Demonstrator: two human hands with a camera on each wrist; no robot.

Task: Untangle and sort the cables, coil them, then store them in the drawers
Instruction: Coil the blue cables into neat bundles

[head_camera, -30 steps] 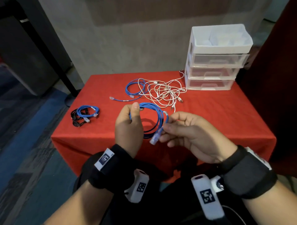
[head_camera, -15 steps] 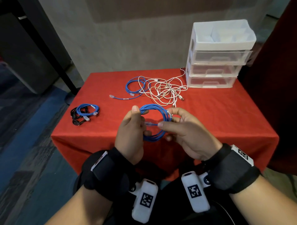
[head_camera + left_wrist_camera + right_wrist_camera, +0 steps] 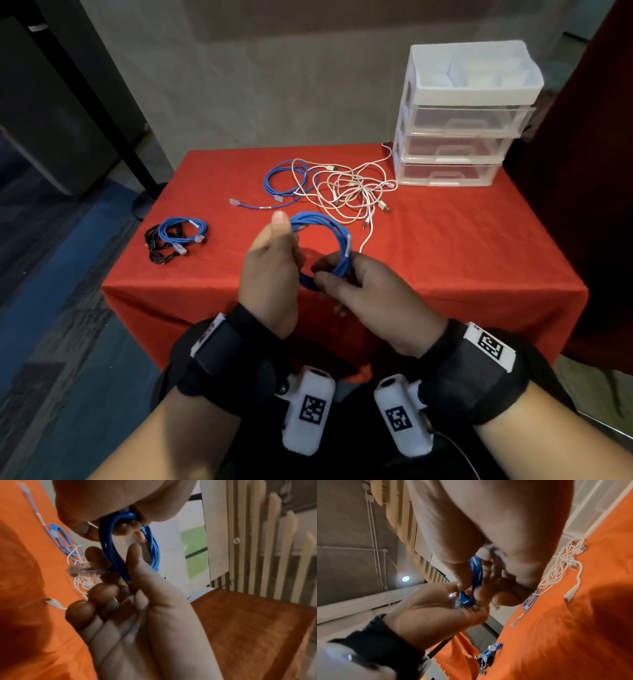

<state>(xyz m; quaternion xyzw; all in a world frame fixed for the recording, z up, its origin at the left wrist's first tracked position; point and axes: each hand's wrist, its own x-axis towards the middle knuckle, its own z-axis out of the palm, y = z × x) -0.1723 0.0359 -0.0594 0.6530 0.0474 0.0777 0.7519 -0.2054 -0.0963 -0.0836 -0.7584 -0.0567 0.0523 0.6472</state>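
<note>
A coiled blue cable (image 3: 330, 236) hangs above the near part of the red table (image 3: 462, 246). My left hand (image 3: 274, 260) grips the coil's left side, thumb up. My right hand (image 3: 356, 284) pinches its lower right strands. In the left wrist view the blue cable (image 3: 109, 550) loops past my fingers, and its clear plug (image 3: 82, 570) sticks out. The right wrist view shows the blue cable (image 3: 476, 572) squeezed between both hands. A loose blue cable (image 3: 284, 185) and a tangle of white cables (image 3: 352, 192) lie further back. The white drawer unit (image 3: 459, 137) stands at the back right.
A coiled blue cable on a black one (image 3: 174, 238) lies at the table's left edge. A dark table leg (image 3: 89, 92) stands on the floor to the left. A dark red curtain (image 3: 596, 171) hangs close on the right.
My right hand has slid from the loose plug end down to the coil's lower right, and both hands have drawn closer round the coil. The view has tilted slightly.
</note>
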